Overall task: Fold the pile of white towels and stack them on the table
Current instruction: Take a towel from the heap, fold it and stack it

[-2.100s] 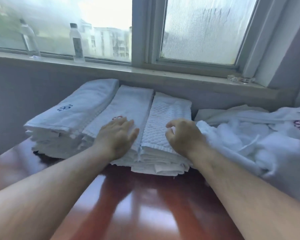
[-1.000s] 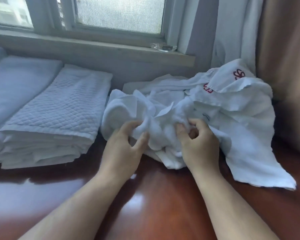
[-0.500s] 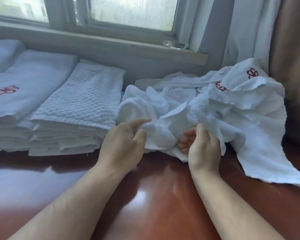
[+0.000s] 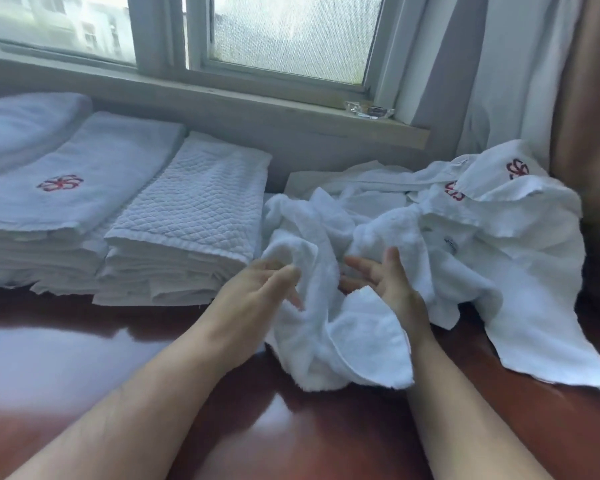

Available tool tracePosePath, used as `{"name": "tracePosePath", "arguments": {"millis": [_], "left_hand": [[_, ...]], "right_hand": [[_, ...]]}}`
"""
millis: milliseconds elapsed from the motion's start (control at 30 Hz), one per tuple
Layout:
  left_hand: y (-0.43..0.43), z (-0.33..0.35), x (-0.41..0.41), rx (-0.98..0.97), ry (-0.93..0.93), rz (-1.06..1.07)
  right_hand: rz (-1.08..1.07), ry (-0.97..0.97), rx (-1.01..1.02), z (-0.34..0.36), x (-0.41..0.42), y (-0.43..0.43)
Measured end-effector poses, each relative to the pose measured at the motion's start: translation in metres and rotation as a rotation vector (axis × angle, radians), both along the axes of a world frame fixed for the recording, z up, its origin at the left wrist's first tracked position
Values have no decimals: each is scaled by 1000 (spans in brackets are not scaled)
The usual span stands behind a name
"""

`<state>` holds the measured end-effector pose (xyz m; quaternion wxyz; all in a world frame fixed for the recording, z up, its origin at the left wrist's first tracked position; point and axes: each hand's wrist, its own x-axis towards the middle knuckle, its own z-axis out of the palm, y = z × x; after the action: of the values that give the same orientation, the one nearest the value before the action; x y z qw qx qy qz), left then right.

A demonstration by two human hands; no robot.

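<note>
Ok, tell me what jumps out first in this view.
The crumpled white towel at centre, drawn toward the person, with the left hand and right hand working into it. Behind it to the right sprawls the unfolded pile with red emblems. On the left stand neat folded stacks on the glossy red-brown table.
</note>
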<state>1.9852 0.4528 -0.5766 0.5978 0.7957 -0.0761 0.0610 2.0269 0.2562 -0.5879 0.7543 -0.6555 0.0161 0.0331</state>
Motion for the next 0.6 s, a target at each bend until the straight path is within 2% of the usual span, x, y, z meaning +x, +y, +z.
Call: {"name": "tracePosePath", "arguments": {"millis": [100, 200, 333, 400, 600], "left_hand": [[-3, -2, 10, 80, 87, 123], [-6, -3, 12, -26, 212, 67], [-3, 5, 8, -159, 159, -70], [1, 12, 3, -164, 219, -114], [12, 18, -8, 84, 410, -398]], "right_hand": [[174, 62, 104, 3, -1, -5], [296, 104, 206, 8, 0, -5], [151, 61, 229, 5, 7, -2], [116, 38, 212, 2, 8, 1], [219, 27, 219, -1, 3, -5]]}}
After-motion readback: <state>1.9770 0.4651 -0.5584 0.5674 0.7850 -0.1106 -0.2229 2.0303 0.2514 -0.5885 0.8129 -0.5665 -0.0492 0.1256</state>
